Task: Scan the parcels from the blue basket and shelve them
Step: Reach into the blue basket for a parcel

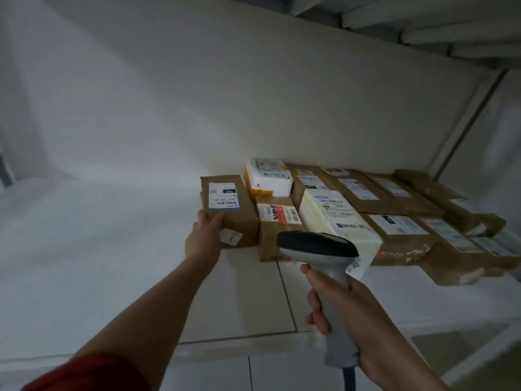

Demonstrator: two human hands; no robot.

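Note:
A brown cardboard parcel (229, 208) with a white label lies on the white shelf (112, 235), leftmost in a group of parcels. My left hand (203, 237) grips its near left corner, fingers curled over the top edge. My right hand (342, 303) holds a grey handheld barcode scanner (318, 245) by its handle, its dark head pointing toward the parcels. A small red dot shows on a brown parcel (400, 244) right of the scanner. The blue basket is out of view.
Several more parcels, brown boxes, a pale yellow one (338, 218) and a white-and-orange one (267, 176), fill the shelf's right half. A white back wall (253, 94) and an upright post (465, 131) bound the shelf. Another shelf's underside runs overhead.

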